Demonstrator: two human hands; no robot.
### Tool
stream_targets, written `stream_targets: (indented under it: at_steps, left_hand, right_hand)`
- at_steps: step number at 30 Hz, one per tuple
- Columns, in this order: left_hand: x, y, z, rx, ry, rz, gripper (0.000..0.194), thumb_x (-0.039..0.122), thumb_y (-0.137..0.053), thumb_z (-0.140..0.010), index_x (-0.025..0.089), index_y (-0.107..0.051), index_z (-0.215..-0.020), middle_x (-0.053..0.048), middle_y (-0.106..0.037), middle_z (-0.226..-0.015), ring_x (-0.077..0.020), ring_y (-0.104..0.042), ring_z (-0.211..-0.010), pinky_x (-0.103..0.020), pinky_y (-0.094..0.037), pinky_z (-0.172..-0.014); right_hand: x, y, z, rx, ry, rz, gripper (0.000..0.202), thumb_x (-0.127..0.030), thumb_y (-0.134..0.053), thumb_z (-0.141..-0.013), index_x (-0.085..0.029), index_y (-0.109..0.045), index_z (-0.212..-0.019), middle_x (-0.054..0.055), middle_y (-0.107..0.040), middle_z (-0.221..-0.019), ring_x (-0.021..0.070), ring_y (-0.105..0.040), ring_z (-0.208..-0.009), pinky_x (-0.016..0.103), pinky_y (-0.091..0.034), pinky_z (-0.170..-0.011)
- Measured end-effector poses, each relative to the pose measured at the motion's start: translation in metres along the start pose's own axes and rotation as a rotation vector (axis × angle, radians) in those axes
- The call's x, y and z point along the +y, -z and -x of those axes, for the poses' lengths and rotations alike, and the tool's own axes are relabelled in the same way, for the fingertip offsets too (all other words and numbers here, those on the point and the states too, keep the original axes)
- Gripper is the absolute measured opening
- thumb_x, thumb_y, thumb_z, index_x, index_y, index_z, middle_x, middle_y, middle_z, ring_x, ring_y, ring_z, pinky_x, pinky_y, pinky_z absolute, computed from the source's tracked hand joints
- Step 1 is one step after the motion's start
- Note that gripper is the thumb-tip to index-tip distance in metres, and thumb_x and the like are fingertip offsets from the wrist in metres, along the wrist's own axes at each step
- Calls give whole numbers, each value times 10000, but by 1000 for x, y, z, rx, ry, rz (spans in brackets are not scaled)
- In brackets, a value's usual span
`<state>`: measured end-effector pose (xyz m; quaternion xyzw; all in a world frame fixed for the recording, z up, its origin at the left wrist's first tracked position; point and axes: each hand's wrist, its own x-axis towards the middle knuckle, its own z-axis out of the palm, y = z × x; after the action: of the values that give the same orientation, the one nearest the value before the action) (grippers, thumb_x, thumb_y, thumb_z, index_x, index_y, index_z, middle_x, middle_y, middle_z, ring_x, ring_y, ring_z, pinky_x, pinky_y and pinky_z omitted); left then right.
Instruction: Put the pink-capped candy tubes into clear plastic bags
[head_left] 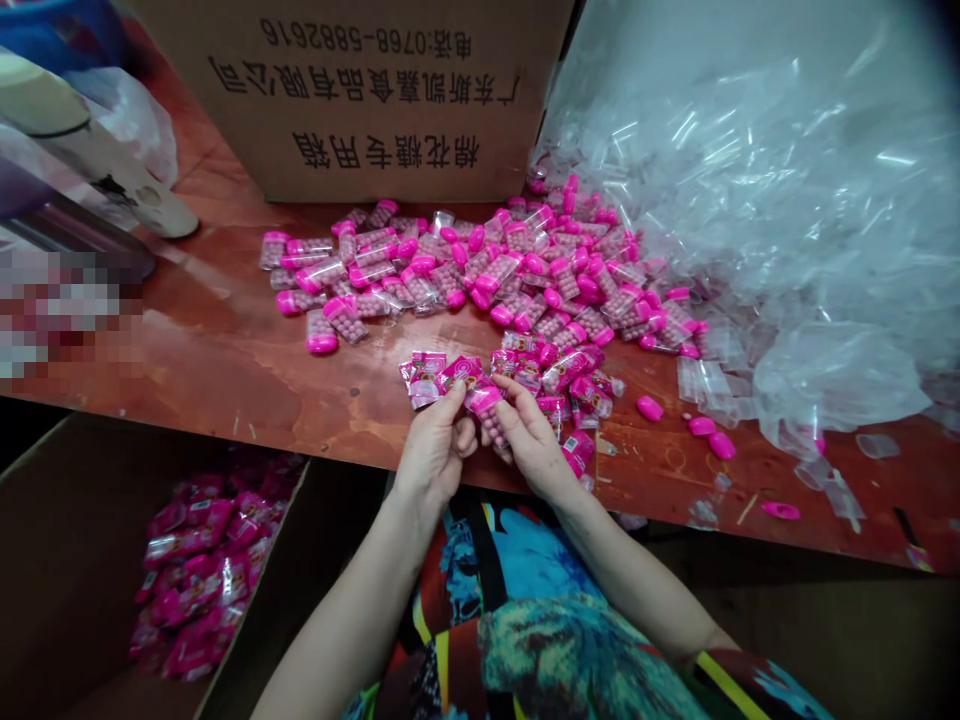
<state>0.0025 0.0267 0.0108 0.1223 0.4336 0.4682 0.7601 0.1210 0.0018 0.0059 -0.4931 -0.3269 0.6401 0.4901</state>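
Observation:
Between my two hands, near the table's front edge, is a small clear candy bottle (491, 410) with a bright pink cap and small round pink candies inside. My right hand (531, 435) grips it from the right with bent fingers. My left hand (437, 440) pinches a pink printed wrapper (460, 372) at the bottle's cap end. Part of the bottle is hidden behind my fingers. Several pink printed packets (577, 375) lie just beyond and to the right of my hands, with a few more wrappers (426, 380) on the left.
A pile of filled candy bottles (420, 270) spreads across the red table (247, 365). Behind stands a cardboard box (375, 100). Clear empty bottles (750, 220) heap up at right, near loose pink caps (703, 427). An open carton (45, 560) of pink packets (202, 570) sits lower left.

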Motion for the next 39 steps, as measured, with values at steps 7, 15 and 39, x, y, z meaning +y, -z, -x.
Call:
stream_targets:
  at_steps: [7, 15, 39]
  left_hand:
    - [-3, 3, 3, -115, 86, -109, 436, 460, -803, -757, 138, -568, -582, 54, -383, -397, -31, -289, -375, -193, -192, -389]
    - [4, 5, 4, -89, 44, -32, 407, 463, -810, -749, 160, -569, -623, 77, -359, -404, -28, -256, -360, -180, -225, -380]
    - [3, 24, 11, 120, -290, -520, 443, 560, -608, -871, 129, -701, -819, -31, -650, -649, -56, -365, -396, -225, -250, -417]
  right_hand:
    - [2, 8, 1, -54, 131, 191, 489, -372, -643, -916, -268, -501, -1372, -15, -595, -789, 147, -567, -692, 277, -469, -649]
    - [0, 14, 13, -217, -70, -3, 618, -439, -612, -930, -298, -360, -1477, -38, -587, -729, 87, -413, -471, 214, -323, -441]
    - [-36, 26, 8, 352, 423, 1339, 550, -390, -533, -970, -183, -466, -1475, 19, -669, -660, 181, -584, -517, 268, -385, -521]
